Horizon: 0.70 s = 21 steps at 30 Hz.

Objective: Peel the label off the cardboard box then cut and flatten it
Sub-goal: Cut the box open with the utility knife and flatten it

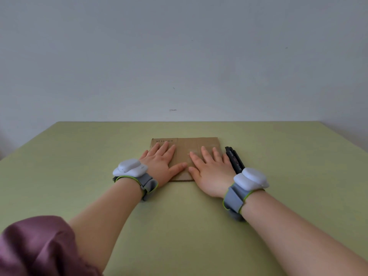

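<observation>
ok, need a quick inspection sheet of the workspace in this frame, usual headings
Surface: pale green table, matte.
Job's things: brown flattened cardboard box lying flat; black utility knife beside its right edge; no label seen.
Clutter: nothing seen.
Grippers: left hand and right hand open, palms down on the cardboard; white-and-grey wrist devices strapped on.
Cables: nothing seen.
Surroundings: plain grey wall; purple sleeve.

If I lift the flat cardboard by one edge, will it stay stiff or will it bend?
The cardboard lies flat under both open hands, left hand and right hand. It probably hinges along its visible crease line rather than staying rigid. It looks thin, so likely light, and may slide on the smooth table.
</observation>
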Each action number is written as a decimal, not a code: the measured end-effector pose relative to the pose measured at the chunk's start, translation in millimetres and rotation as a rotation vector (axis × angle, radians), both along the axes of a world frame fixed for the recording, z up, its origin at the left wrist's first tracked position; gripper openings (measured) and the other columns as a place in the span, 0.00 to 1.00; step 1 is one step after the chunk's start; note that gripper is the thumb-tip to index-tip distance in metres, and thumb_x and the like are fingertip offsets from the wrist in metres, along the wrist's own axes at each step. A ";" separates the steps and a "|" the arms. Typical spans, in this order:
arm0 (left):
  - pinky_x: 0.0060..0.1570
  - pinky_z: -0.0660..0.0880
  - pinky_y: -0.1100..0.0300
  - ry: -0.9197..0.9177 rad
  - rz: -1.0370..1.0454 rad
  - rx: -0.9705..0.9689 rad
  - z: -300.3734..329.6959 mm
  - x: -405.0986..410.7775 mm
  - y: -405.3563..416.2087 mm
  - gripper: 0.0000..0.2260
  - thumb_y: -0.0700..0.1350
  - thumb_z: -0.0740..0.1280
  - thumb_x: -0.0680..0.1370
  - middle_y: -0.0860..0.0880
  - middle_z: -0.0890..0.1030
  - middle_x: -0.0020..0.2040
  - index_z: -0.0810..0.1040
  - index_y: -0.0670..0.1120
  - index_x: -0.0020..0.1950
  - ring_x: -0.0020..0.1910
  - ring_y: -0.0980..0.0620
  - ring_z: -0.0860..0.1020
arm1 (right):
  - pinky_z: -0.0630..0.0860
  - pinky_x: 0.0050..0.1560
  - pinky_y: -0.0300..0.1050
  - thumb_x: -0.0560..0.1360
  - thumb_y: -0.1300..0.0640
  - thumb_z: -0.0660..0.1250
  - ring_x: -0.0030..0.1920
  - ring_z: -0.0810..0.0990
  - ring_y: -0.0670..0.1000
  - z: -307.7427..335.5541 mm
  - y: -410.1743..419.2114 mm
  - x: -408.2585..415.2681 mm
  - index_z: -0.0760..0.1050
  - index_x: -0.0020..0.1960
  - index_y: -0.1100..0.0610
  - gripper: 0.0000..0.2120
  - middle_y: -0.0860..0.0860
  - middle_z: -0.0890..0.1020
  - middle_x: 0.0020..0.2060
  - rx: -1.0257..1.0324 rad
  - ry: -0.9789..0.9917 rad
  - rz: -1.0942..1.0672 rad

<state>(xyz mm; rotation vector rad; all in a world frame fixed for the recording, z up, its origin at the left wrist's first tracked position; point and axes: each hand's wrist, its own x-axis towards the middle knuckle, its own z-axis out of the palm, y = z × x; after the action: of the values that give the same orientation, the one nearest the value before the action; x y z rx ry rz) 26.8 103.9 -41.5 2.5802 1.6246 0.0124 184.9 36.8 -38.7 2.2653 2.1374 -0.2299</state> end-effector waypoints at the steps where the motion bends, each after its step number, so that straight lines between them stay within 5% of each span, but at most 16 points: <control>1: 0.75 0.44 0.52 0.000 0.001 0.003 -0.2 0.4 1.0 0.34 0.70 0.46 0.75 0.54 0.45 0.78 0.45 0.56 0.77 0.77 0.52 0.44 | 0.39 0.74 0.59 0.79 0.41 0.41 0.75 0.38 0.59 0.1 0.6 -0.2 0.42 0.75 0.44 0.26 0.51 0.42 0.77 0.004 0.001 -0.003; 8: 0.75 0.44 0.50 -0.005 -0.002 0.015 0.1 -1.4 2.3 0.34 0.71 0.46 0.74 0.53 0.45 0.79 0.46 0.58 0.76 0.77 0.51 0.43 | 0.39 0.74 0.59 0.79 0.41 0.41 0.76 0.39 0.59 -1.3 1.2 -0.5 0.42 0.75 0.44 0.26 0.52 0.42 0.77 0.019 -0.008 -0.009; 13: 0.73 0.45 0.43 0.022 0.239 0.028 -6.6 4.6 -4.1 0.37 0.75 0.47 0.69 0.40 0.44 0.78 0.46 0.62 0.75 0.76 0.38 0.46 | 0.38 0.73 0.61 0.79 0.40 0.40 0.76 0.38 0.59 -0.3 1.6 -2.2 0.41 0.75 0.43 0.26 0.51 0.41 0.77 0.011 -0.009 -0.019; 21: 0.72 0.51 0.44 -0.015 0.331 0.078 -10.4 6.5 -11.9 0.40 0.74 0.48 0.70 0.38 0.59 0.74 0.53 0.53 0.76 0.74 0.38 0.54 | 0.39 0.73 0.60 0.78 0.41 0.39 0.76 0.38 0.58 1.5 -3.1 -4.8 0.41 0.75 0.43 0.26 0.51 0.41 0.77 0.013 -0.021 -0.034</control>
<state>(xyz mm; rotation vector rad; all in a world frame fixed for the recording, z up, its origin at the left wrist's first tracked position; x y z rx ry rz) 33.4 91.9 -51.9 2.3235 2.0628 0.1200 180.0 33.7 -37.2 2.3017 2.0982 -0.1925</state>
